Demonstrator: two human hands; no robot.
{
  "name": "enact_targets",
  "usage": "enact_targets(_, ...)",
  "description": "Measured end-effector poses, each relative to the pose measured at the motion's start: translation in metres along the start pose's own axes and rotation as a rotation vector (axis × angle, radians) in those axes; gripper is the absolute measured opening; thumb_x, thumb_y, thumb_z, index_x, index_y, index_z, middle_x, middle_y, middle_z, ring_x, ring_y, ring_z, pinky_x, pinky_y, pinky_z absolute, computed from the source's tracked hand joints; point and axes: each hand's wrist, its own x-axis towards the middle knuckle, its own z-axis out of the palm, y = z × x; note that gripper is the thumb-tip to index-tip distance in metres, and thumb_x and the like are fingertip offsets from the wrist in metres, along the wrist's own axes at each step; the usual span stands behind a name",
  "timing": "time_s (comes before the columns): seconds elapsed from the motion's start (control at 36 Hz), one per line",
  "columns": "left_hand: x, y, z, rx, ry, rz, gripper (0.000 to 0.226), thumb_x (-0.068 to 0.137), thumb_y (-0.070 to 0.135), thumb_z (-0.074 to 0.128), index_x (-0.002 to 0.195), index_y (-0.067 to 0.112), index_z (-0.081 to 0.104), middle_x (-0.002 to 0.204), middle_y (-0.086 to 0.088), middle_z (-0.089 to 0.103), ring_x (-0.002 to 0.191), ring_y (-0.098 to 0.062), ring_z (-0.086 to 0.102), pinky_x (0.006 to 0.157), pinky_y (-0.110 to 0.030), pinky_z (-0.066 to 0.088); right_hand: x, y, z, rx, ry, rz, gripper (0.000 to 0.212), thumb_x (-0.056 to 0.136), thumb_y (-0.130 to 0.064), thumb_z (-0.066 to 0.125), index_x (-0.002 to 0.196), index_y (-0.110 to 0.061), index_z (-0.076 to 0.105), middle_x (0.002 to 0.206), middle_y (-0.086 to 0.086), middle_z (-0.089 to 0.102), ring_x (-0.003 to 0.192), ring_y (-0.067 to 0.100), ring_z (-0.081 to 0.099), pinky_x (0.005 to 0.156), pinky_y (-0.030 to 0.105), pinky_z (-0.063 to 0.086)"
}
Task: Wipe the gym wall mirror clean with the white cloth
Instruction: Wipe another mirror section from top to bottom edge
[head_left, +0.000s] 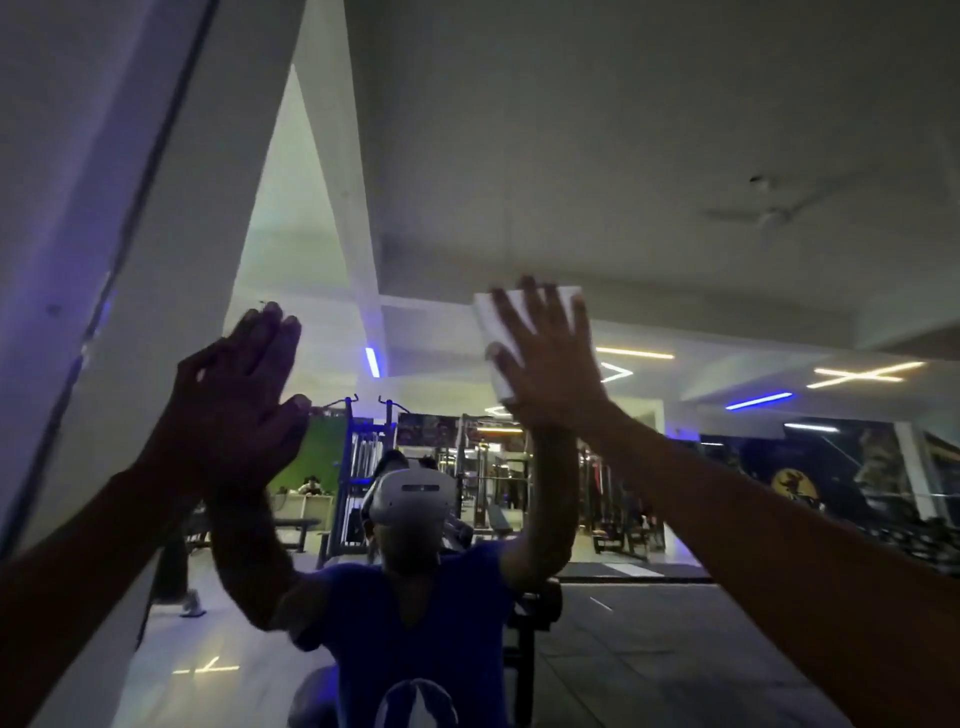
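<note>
My right hand presses the white cloth flat against the mirror, fingers spread, just right of frame centre — most unwiped glass lies above it. My left hand rests bare on the glass at centre left, fingers straight, holding nothing.

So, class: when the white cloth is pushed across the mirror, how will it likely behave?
The white cloth looks folded flat under the right hand's spread fingers, so it probably slides as one pad. Being soft, it likely bunches if pressure lightens. It seems light, so it may drop if released.
</note>
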Motion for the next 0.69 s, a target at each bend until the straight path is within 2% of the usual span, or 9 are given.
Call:
enact_targets(0.06,0.008,0.007,0.022,-0.059,-0.043,-0.071,0.097,0.083,0.056,0.052,0.165,0.010,0.029,0.173,-0.017,0.019,0.161,-0.036,0.015,0.120,-0.062,0.032,-0.017,0.068,-0.010,-0.040,-0.069,0.166,0.076,0.104,-0.063,0.015,0.170,-0.025,0.016,0.176,0.016,0.010,0.162,0.039,0.012,0.127,0.067,0.012)
enact_targets(0.08,0.016,0.006,0.050,-0.071,-0.069,-0.121,0.133,0.052,0.045,0.082,0.166,0.008,0.024,0.174,-0.018,0.016,0.161,-0.039,0.013,0.122,-0.065,0.029,-0.022,0.094,-0.016,-0.040,-0.096,0.239,0.079,0.102,-0.064,0.010,0.170,-0.025,0.014,0.177,0.016,0.009,0.163,0.039,0.011,0.127,0.067,0.012)
enact_targets(0.14,0.035,0.014,0.101,-0.049,-0.061,-0.138,0.089,0.090,0.052,0.004,0.168,0.010,0.013,0.175,-0.016,0.011,0.160,-0.043,0.010,0.125,-0.066,0.019,-0.022,0.122,-0.023,-0.012,-0.083,0.373,0.083,0.097,-0.066,0.006,0.170,-0.026,0.015,0.176,0.016,0.012,0.162,0.040,0.014,0.127,0.067,0.013)
enact_targets(0.17,0.051,0.035,0.092,-0.108,-0.025,-0.094,0.094,0.093,0.065,0.041,0.168,0.015,0.017,0.175,-0.014,0.013,0.160,-0.045,0.012,0.124,-0.069,0.018,-0.018,0.123,-0.023,0.002,-0.063,0.431,0.085,0.096,-0.066,0.005,0.169,-0.025,0.016,0.175,0.019,0.013,0.162,0.042,0.015,0.126,0.067,0.012)
enact_targets(0.22,0.079,0.101,0.049,-0.168,-0.031,-0.029,0.081,0.098,0.058,0.037,0.165,0.013,0.029,0.172,-0.016,0.023,0.158,-0.042,0.021,0.119,-0.066,0.024,-0.013,0.104,-0.019,0.011,0.014,0.496,0.086,0.096,-0.066,0.008,0.169,-0.023,0.017,0.174,0.023,0.014,0.160,0.045,0.015,0.125,0.068,0.010)
enact_targets(0.36,0.090,0.224,0.001,-0.218,0.052,0.094,0.073,0.105,0.048,0.022,0.164,0.005,0.026,0.172,-0.017,0.021,0.161,-0.030,0.018,0.121,-0.050,0.020,-0.046,0.070,-0.013,0.028,-0.046,0.072,0.075,0.104,-0.064,0.005,0.170,-0.029,0.000,0.177,0.012,-0.013,0.163,0.034,-0.013,0.129,0.060,-0.011)
enact_targets(0.44,0.086,0.218,0.022,-0.187,0.003,0.095,0.073,0.106,0.050,0.027,0.166,0.008,0.024,0.173,-0.014,0.020,0.161,-0.027,0.017,0.125,-0.049,0.019,-0.055,0.138,-0.009,-0.101,-0.048,-0.007,0.075,0.105,-0.061,0.015,0.169,-0.023,0.022,0.177,0.009,-0.002,0.163,0.037,0.006,0.127,0.066,0.010)
enact_targets(0.53,0.085,0.217,0.024,-0.166,0.003,0.125,0.073,0.106,0.051,0.024,0.166,0.009,0.023,0.173,-0.012,0.019,0.162,-0.027,0.016,0.125,-0.050,0.021,-0.066,0.213,-0.005,-0.157,-0.007,0.347,0.078,0.105,-0.066,-0.007,0.168,-0.028,0.018,0.174,0.014,0.023,0.159,0.037,0.027,0.122,0.065,0.022)
enact_targets(0.69,0.085,0.223,0.018,-0.149,-0.008,0.085,0.072,0.106,0.048,0.021,0.167,0.010,0.019,0.174,-0.012,0.014,0.162,-0.026,0.012,0.126,-0.050,0.019,-0.043,0.162,0.002,-0.001,0.156,0.670,0.081,0.102,-0.065,0.014,0.165,-0.020,0.035,0.167,0.025,0.034,0.151,0.049,0.036,0.119,0.074,0.023)
